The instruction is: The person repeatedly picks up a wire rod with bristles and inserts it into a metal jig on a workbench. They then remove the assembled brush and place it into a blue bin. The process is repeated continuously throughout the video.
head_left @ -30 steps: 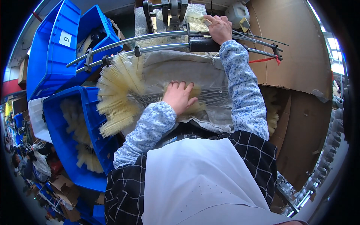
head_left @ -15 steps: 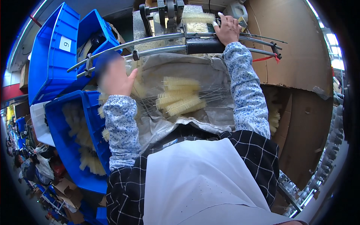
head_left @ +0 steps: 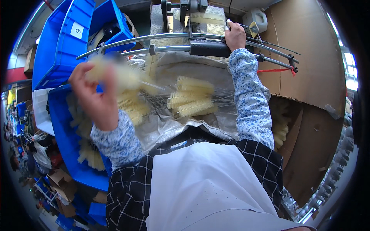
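Observation:
My left hand point(head_left: 98, 102) is closed around a cream-bristled bottle brush point(head_left: 121, 75), smeared by motion, above the heap on the left. At the machine, my right hand point(head_left: 236, 37) has its fingers closed at the wire end of another bottle brush point(head_left: 208, 17), which lies across under the machine's head point(head_left: 187, 11); the fingertips partly hide the grip. A white wrapping shows on one right finger. Between my arms, several bottle brushes point(head_left: 190, 98) lie on a grey cloth point(head_left: 185, 63), their wire stems crossing. More brushes point(head_left: 133, 106) are piled beside my left wrist.
Two metal rails point(head_left: 165, 37) with a black roller point(head_left: 210, 48) run across in front of me. Blue bins point(head_left: 61, 46) stand at left; a lower blue bin point(head_left: 79, 169) holds brushes. Cardboard point(head_left: 304, 57) walls the right side. A pale jug point(head_left: 256, 20) stands behind the rails.
My left hand has drawn back toward me and to the left, now with a brush in it. My right hand stays beside the machine. The whole view has shifted slightly.

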The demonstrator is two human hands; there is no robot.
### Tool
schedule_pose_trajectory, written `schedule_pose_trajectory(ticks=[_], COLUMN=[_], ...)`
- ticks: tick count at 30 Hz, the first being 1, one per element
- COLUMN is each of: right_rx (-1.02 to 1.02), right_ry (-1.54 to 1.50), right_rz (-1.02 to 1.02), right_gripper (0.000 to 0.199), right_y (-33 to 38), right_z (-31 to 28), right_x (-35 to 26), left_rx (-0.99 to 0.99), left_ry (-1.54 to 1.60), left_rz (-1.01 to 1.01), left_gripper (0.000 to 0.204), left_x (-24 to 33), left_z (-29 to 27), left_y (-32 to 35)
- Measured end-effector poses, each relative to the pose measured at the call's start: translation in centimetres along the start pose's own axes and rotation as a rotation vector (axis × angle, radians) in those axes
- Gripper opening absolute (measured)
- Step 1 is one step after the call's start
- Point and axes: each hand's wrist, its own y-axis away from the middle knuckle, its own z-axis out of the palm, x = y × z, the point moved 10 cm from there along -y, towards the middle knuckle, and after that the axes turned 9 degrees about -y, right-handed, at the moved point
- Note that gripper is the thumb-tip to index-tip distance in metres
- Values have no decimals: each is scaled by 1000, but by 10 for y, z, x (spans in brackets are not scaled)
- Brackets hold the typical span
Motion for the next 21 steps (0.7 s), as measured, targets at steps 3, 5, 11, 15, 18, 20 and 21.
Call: schedule_pose_trajectory(ticks=[3,5,11,15,18,20,21], right_rx=[10,-23,-52,-45,-67,-122,-101], right_ry=[22,52,63,39,52,75,74], right_rz=[4,31,70,45,50,63,54], right_gripper=[21,19,15,17,18,17,17], right_y=[0,-1,1,1,1,1,1], right_z=[3,10,47,47,40,31,26], right_x=[-13,-29,-81,-89,-75,-57,-46], left_rx=[117,124,164,196,222,185,185], left_ry=[87,116,42,50,69,168,190], left_rz=[36,-30,-71,-31,-65,-137,-151], left_gripper=[33,34,31,28,26,25,25], left_x=[12,11,-9,-7,-12,-27,-30], left_z=[-35,-44,-50,-45,-45,-49,-52], left_y=[5,9,10,11,13,17,18])
